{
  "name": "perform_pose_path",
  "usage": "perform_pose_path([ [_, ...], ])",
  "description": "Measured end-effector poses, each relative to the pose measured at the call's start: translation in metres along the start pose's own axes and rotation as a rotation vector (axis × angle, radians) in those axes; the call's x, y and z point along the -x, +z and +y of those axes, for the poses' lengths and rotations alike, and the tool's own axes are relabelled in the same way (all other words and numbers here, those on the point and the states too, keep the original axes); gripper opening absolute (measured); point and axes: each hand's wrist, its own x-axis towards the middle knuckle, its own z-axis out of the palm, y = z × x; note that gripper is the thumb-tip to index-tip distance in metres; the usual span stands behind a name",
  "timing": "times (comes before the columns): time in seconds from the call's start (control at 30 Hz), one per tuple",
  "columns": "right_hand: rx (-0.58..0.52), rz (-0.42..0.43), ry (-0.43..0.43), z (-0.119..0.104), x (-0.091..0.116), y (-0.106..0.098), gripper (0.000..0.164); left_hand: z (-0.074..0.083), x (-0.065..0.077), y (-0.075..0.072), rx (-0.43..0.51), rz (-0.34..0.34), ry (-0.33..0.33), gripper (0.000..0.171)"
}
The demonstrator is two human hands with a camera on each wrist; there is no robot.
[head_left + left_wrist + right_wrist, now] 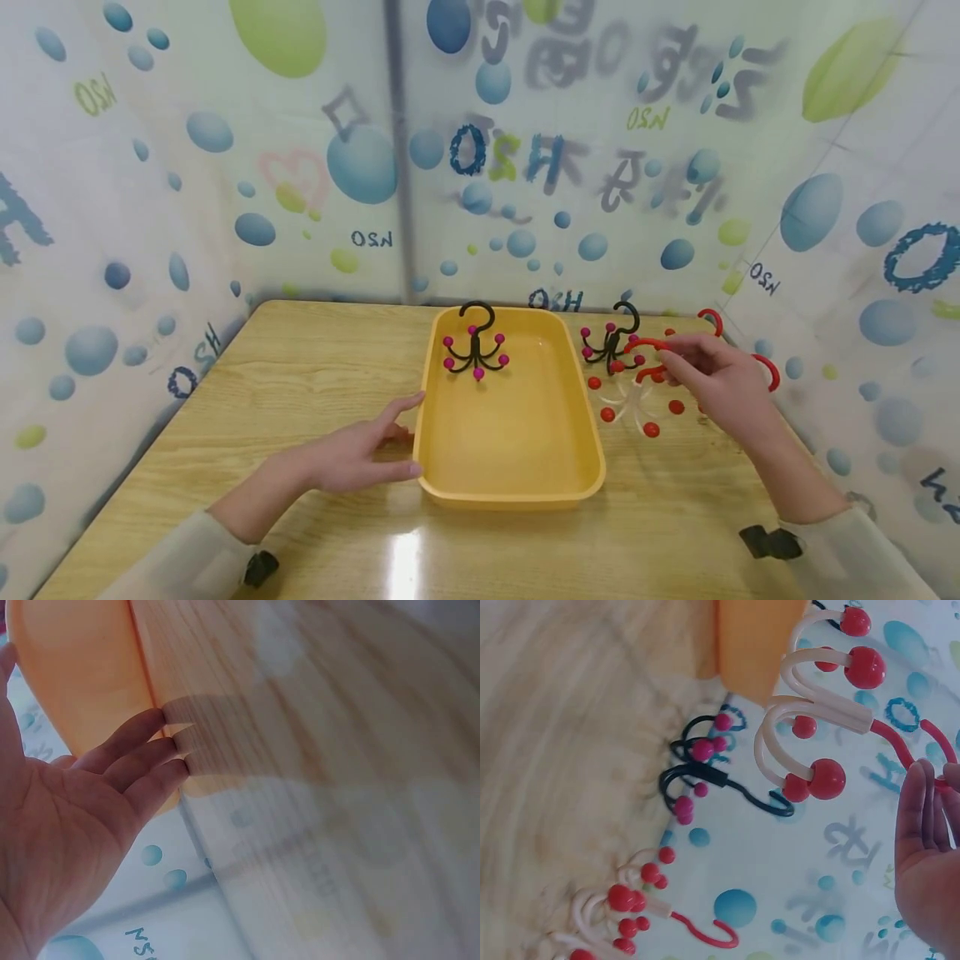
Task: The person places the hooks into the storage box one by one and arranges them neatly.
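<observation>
My right hand (720, 385) pinches the red hook end of a white multi-arm hook with red ball tips (844, 712), lifted above the table right of the yellow tray (517, 446). My left hand (341, 457) lies against the tray's left side, thumb and fingers spread and touching its wall and rim. Inside the tray, toward the back, is a black multi-arm hook with magenta balls (475, 350). A second black hook (716, 776) is on the table just right of the tray, beyond the held one.
More white hooks with red balls (656, 906) rest on the table at the right, partly hidden behind my right hand in the head view. The wooden table (315, 375) is bounded by a patterned curtain (300, 208) at the back and sides.
</observation>
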Motion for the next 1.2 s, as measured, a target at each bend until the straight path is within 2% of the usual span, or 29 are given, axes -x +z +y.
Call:
perform_pose_path([
  [0.2, -0.067, 0.032, -0.049, -0.019, -0.017, 0.012, 0.024, -0.001, -0.001, 0.001, -0.005, 0.005, 0.006, 0.092],
  [0.37, -0.08, -0.022, -0.115, -0.031, -0.035, 0.028, 0.025, -0.003, -0.001, 0.001, -0.009, 0.007, 0.003, 0.093],
  [0.6, -0.148, -0.106, -0.049, -0.038, -0.056, 0.057, 0.026, -0.005, 0.0, 0.002, -0.004, 0.001, -0.008, 0.092],
  [0.8, -0.109, -0.14, -0.04, -0.043, -0.076, 0.079, 0.026, -0.005, -0.001, 0.001, -0.015, 0.008, 0.002, 0.094],
  [0.93, -0.089, -0.156, -0.028, -0.044, -0.087, 0.091, 0.025, -0.004, -0.001, 0.001, -0.012, 0.006, -0.001, 0.094],
  [1.1, -0.14, -0.192, -0.013, -0.045, -0.097, 0.102, 0.023, -0.004, 0.0, 0.001, -0.011, 0.006, -0.009, 0.094],
  [1.2, -0.132, -0.192, -0.006, -0.045, -0.101, 0.107, 0.023, -0.004, 0.0, 0.001, -0.01, 0.005, -0.015, 0.093],
])
